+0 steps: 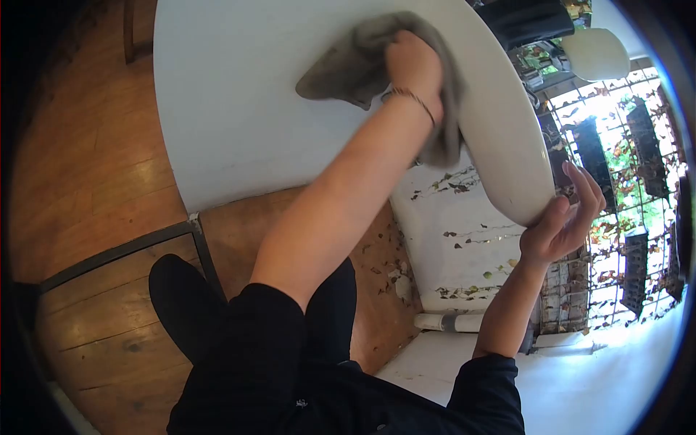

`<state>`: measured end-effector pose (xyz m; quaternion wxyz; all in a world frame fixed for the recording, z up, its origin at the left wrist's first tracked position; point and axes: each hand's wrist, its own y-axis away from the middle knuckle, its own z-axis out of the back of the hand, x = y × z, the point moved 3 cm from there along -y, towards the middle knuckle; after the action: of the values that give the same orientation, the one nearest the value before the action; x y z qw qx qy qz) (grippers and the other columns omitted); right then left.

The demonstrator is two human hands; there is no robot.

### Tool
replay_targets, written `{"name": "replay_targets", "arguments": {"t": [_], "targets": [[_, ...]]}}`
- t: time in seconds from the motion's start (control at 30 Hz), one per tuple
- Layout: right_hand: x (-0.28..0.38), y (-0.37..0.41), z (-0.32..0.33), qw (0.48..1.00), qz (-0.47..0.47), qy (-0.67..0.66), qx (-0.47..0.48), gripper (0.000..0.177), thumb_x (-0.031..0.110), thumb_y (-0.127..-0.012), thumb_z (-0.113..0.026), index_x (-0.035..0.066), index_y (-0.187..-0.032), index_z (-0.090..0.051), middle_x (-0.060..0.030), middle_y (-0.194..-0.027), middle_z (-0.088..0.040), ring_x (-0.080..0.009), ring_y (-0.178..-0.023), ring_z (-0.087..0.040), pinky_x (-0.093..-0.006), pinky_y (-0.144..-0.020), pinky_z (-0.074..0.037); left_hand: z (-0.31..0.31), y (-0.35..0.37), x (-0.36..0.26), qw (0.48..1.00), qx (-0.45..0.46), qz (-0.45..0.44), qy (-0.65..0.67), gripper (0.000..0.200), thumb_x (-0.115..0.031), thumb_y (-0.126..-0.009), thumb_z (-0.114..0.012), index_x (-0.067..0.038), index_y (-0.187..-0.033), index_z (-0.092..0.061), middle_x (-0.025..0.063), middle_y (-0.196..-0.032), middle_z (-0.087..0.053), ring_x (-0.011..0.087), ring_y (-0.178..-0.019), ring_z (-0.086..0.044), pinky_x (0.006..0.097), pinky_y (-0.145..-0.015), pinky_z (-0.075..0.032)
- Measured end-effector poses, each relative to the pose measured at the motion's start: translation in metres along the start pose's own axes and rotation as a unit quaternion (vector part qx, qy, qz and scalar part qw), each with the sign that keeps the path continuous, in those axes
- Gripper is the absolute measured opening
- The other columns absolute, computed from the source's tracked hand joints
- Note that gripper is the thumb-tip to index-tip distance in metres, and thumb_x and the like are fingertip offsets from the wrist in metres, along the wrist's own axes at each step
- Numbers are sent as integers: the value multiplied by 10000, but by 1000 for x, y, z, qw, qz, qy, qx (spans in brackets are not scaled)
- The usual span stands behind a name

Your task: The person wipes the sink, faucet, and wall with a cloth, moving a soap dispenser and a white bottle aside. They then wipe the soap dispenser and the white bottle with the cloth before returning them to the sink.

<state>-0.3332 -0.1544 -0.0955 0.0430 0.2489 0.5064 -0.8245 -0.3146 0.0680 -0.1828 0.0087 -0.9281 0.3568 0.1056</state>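
Observation:
My left hand (415,64), with a braided band at the wrist, is closed on a grey-brown cloth (346,69). The bunched cloth lies against a glossy white piece with a long rounded edge (507,138), and part of it hangs down beside my wrist. At the lower end of that white piece is my right hand (569,217). Its thumb touches the rounded end, while the fingers stretch apart past the edge. A broad pale white surface (239,94) spreads out to the left of the cloth.
Wooden floor (94,167) lies at the left, with a dark metal frame (119,254) across it. Creeping vines mark a white wall (449,239) below the white piece. A pipe (449,322) runs near the wall's foot. A barred window (616,196) and a white rounded object (596,54) are at right.

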Motion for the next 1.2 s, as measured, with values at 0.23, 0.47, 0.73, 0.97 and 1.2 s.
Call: {"name": "replay_targets", "arguments": {"t": [0.23, 0.47, 0.73, 0.97, 1.2], "targets": [[2, 1, 1, 1000, 17, 15, 0, 383, 330, -943, -445, 9, -1004, -646, -121, -941, -647, -237, -888, -555, -356, -825, -365, 0, 1, -27, 979, 145, 92, 107, 493, -330, -920, -262, -30, -1130, -591, 139, -1133, -599, 284, -1074, -541, 413, -930, -440], [3, 0, 2, 999, 28, 32, -24, 361, 308, -933, -451, 17, -949, -665, -113, -901, -644, -238, -855, -543, -358, -791, -374, 29, 40, 0, 886, 34, -231, -400, 471, -309, -972, -361, 121, -1088, -516, 331, -972, -598, 483, -952, -560, 463, -883, -427], [8, 0, 6, 999, 27, 32, 12, 297, 196, -892, -438, -9, -912, -651, -130, -885, -637, -263, -861, -532, -388, -786, -406, 38, 125, 58, 789, 139, -384, -459, 415, -277, -977, -331, 34, -1181, -514, 323, -1237, -503, 440, -1207, -451, 476, -1023, -355], [8, -1, 4, 1000, 8, 7, -8, 262, 228, -882, -499, 28, -855, -665, -109, -828, -640, -260, -808, -519, -357, -758, -397, -29, 24, -33, 762, 105, -357, -530, 479, -287, -961, -312, 89, -885, -599, 326, -870, -614, 459, -925, -599, 494, -888, -439], [10, -1, 7, 1000, 5, 8, -25, 237, 211, -854, -512, 33, -818, -664, -100, -790, -630, -254, -770, -513, -345, -726, -398, 63, 145, 74, 608, 268, -392, -636, 326, -201, -898, -470, -23, -1138, -601, 245, -1211, -563, 363, -1145, -523, 453, -1007, -381]]}}
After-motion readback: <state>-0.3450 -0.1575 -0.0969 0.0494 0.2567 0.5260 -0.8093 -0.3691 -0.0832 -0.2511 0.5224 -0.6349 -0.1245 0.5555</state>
